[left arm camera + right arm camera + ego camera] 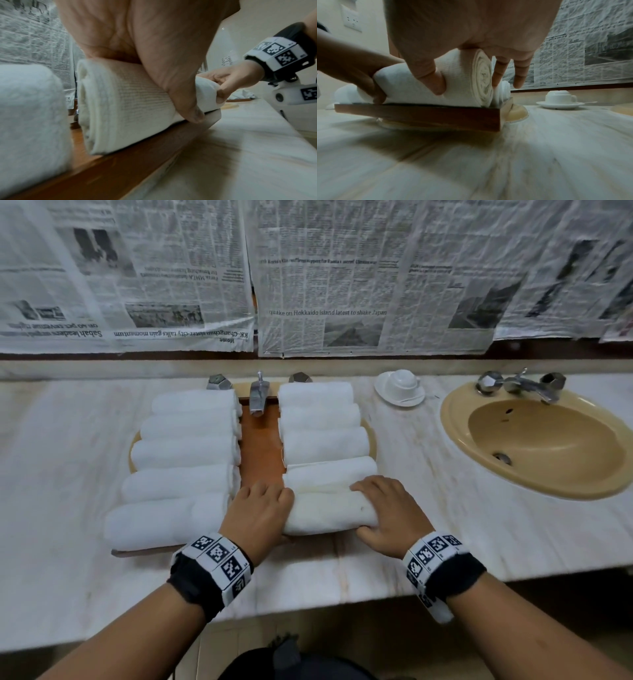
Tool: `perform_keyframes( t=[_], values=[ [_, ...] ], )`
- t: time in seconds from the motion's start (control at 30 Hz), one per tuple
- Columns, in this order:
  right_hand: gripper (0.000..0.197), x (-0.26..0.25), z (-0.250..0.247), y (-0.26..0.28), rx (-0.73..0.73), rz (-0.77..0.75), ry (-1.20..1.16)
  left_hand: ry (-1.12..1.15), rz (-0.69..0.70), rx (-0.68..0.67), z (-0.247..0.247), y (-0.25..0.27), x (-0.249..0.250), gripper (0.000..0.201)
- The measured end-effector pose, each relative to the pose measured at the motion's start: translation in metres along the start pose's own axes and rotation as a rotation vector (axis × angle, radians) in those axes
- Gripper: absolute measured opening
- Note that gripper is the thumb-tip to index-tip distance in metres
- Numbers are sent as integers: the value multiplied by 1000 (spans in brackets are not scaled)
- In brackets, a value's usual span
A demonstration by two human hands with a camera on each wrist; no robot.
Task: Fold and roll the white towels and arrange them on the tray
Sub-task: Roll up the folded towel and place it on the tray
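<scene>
Newspaper sheets (342,285) cover the wall beyond both hands. The sheet straight ahead of the right hand (387,515) reads "quake on Hokkaido island latest to shake Japan". An inverted sheet (120,285) ahead of the left hand (257,511) reads "KK-Changchun sister-city talks gain momentum", "Sabah leaders" and "Home". Smaller print illegible.

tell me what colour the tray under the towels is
Reddish-brown wood; the tray shows best in the right wrist view.

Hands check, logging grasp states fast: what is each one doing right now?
Left hand: grips the left end of the rolled towel.
Right hand: grips the same towel's right end.
</scene>
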State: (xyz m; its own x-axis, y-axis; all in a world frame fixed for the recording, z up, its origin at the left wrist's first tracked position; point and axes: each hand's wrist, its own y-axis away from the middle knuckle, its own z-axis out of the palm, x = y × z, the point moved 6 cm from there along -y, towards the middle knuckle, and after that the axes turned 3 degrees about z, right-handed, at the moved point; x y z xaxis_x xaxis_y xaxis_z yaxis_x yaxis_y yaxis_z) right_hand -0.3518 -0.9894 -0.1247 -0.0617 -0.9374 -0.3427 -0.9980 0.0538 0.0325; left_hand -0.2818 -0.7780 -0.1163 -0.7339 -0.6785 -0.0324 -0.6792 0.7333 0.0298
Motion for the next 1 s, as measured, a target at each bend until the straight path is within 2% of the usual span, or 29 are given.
perform_keyframes(
  t=[0.13,0.2,0.3,0.6,0.8,0.87,1.0],
  values=[
    [81,-5,-11,-5,-55,-31,87,-21,-26,-5,0,6,1,74],
    [94,-7,-14,-10,-98,2,114,-16,-39,-12,-1,8,1,74],
    [101,-12,-15,-18,-139,47,172,-12,-51,-44,-1,11,-2,77],
    [108,-25,-15,-37,-229,110,275,-6,6,-196,-3,-3,-7,72],
    [121,-23,-5,-34,-278,80,260,-26,68,-335,1,-18,-16,73],
    [114,-18,-6,-29,-217,29,233,0,84,-372,6,-22,-21,74],
    [86,4,-4,-16,-135,-46,97,55,91,-447,15,-27,-29,81]
  ],
)
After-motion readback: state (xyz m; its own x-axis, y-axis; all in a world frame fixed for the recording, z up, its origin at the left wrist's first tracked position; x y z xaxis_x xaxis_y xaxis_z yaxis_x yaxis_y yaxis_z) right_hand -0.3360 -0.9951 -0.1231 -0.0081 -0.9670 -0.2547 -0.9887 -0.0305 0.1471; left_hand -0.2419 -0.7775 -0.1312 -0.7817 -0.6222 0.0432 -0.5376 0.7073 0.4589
